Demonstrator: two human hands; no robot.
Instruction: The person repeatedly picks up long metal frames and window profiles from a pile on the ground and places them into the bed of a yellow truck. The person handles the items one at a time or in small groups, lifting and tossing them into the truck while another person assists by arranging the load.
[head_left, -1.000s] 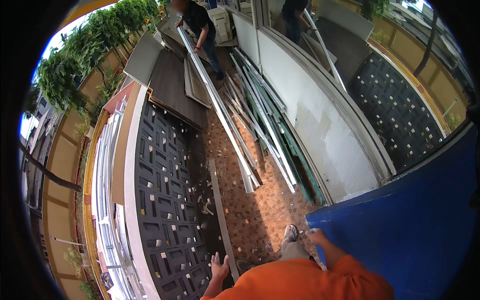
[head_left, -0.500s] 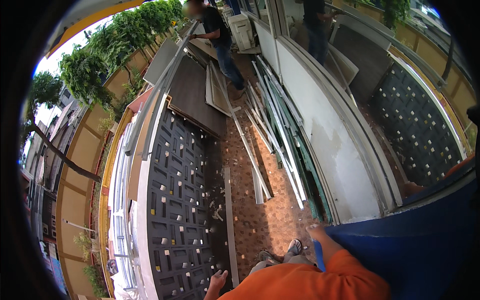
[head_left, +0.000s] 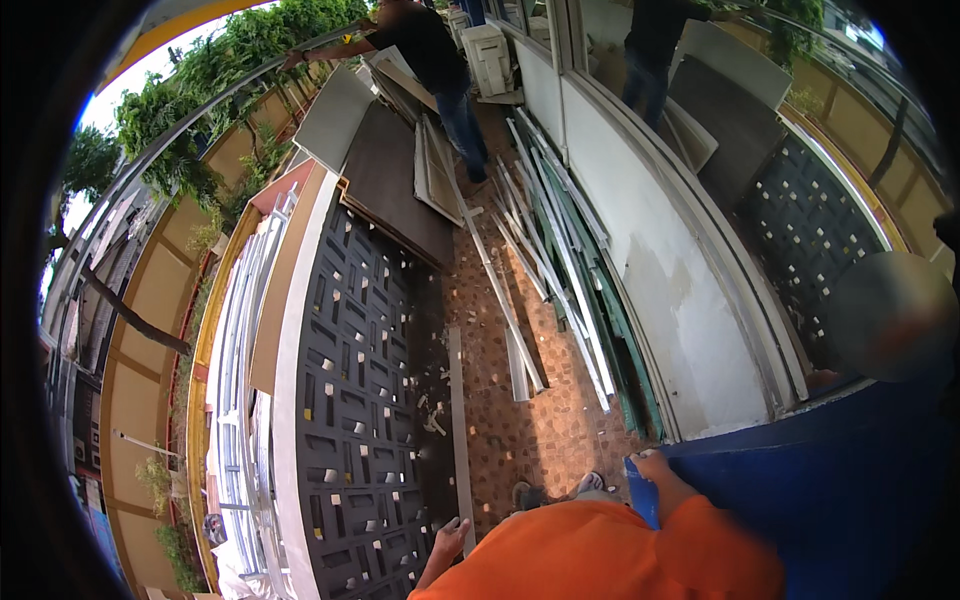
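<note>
The large blue panel stands on edge at the person's right, its long axis running away from the fingers to the right and slightly upward, its near vertical end right at the right hand. That hand is closed around the panel's near edge, fingers wrapped over it, so the whole board lies outward of the grip. The left hand hangs free with fingers loosely spread, holding nothing, well apart from the panel and just beside the dark lattice screen lying flat. Ahead of both hands, pale metal strips stretch along the tiled floor toward another person.
</note>
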